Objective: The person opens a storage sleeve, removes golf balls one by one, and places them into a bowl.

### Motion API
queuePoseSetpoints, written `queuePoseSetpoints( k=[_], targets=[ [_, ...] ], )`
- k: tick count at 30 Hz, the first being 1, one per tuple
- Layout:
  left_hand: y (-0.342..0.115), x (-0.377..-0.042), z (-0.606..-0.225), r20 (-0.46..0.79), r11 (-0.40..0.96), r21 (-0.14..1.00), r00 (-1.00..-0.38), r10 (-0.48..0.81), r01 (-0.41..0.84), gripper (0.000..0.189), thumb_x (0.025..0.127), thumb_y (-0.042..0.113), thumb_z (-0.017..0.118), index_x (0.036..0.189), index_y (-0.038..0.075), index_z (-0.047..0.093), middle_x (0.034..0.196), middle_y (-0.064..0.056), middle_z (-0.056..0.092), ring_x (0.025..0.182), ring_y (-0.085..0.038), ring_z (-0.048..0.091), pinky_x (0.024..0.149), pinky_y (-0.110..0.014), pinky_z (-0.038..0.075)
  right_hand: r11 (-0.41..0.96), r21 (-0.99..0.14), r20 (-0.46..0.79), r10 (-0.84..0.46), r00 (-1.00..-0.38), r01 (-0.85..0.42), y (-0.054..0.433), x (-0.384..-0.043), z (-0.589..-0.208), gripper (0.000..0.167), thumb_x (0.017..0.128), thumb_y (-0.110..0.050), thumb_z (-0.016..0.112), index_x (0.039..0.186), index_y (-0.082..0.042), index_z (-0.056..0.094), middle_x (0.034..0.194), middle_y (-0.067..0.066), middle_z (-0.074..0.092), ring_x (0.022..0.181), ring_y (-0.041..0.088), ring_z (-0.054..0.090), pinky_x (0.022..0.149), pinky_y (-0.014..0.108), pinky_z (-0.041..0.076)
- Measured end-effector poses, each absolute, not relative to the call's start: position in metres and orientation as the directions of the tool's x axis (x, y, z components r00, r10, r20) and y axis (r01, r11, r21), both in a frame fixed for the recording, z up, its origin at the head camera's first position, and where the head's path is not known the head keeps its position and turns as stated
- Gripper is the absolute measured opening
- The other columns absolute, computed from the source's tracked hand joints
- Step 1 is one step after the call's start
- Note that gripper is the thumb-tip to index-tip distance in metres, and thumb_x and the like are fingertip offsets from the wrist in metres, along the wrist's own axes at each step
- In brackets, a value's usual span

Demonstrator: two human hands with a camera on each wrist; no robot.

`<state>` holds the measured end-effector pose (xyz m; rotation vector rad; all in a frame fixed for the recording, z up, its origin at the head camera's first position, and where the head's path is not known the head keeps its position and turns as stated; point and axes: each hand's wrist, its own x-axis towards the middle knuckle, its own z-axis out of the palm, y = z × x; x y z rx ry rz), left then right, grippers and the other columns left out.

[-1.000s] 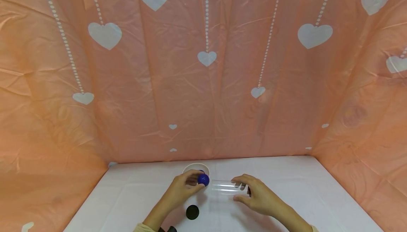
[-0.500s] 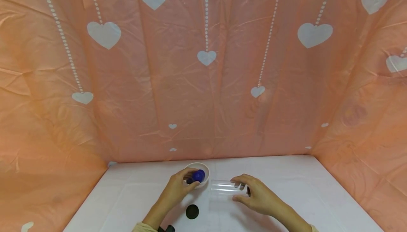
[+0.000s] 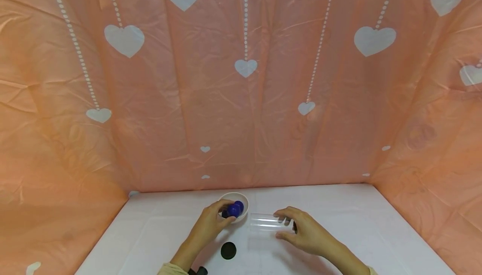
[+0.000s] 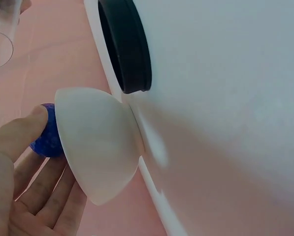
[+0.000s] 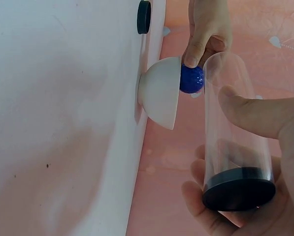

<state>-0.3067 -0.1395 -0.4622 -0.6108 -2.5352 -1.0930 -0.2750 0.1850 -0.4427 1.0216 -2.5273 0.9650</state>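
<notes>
My left hand (image 3: 211,221) pinches a blue ball (image 3: 233,211) between thumb and fingers, at the mouth of a white bowl (image 5: 159,91). A second blue ball (image 3: 240,204) shows in the bowl just behind it. My right hand (image 3: 306,232) grips a clear tube (image 3: 263,222), which lies sideways in the air with its open end toward the bowl. In the right wrist view a black cap (image 5: 240,191) closes the tube's other end, with fingers curled round it. Flat on the table lies a round black lid (image 3: 228,250), nearer to me than the bowl.
A white cloth covers the table (image 3: 376,233). Pink-orange curtains (image 3: 211,111) with white hearts stand behind and at both sides. Below my left forearm, a dark object (image 3: 202,271) is partly cut off by the frame's edge.
With the blue ball in its fingers, my left hand has moved left from near the tube's open end to over the bowl. My right hand and the tube have stayed almost still.
</notes>
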Motion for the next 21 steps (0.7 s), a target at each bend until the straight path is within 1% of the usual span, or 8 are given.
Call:
queuePoseSetpoints(
  k=[7,11,15,21],
  targets=[
    [-0.138,-0.308,-0.463,0.467,0.614,0.59,-0.842,0.271,0.525,0.035,0.093,0.01,0.085,0.126,0.006,0.073,0.119,-0.01,0.078,0.114,-0.029,0.073,0.105,-0.053,0.055,0.532,-0.468,0.468,-0.528,-0.709,-0.706,0.186,-0.275,-0.444,0.04,0.092,-0.025,0.088,0.125,-0.01,0.072,0.106,-0.004,0.07,0.089,0.01,0.062,0.071,0.024,0.054],
    [-0.137,-0.307,-0.461,0.469,0.633,0.573,-0.841,0.269,0.521,0.034,0.094,0.012,0.084,0.127,0.007,0.073,0.12,-0.008,0.078,0.116,-0.029,0.073,0.106,-0.055,0.054,0.53,-0.468,0.476,-0.523,-0.707,-0.707,0.186,-0.275,-0.444,0.041,0.091,-0.023,0.089,0.125,-0.009,0.072,0.106,-0.005,0.07,0.091,0.009,0.063,0.072,0.024,0.054],
    [-0.138,-0.306,-0.457,0.466,0.65,0.561,-0.845,0.263,0.512,0.033,0.096,0.015,0.082,0.127,0.008,0.073,0.121,-0.006,0.078,0.118,-0.03,0.072,0.105,-0.057,0.054,0.528,-0.469,0.489,-0.512,-0.706,-0.708,0.187,-0.275,-0.445,0.039,0.091,-0.02,0.089,0.125,-0.01,0.071,0.105,-0.009,0.069,0.091,0.01,0.064,0.071,0.024,0.054],
    [-0.14,-0.304,-0.453,0.44,0.667,0.567,-0.862,0.251,0.483,0.033,0.097,0.018,0.081,0.128,0.008,0.073,0.123,-0.008,0.078,0.121,-0.031,0.071,0.106,-0.059,0.053,0.53,-0.511,0.464,-0.493,-0.736,-0.677,0.186,-0.277,-0.446,0.038,0.093,-0.022,0.087,0.125,-0.015,0.069,0.106,-0.007,0.071,0.093,0.015,0.066,0.072,0.025,0.054]
  ],
)
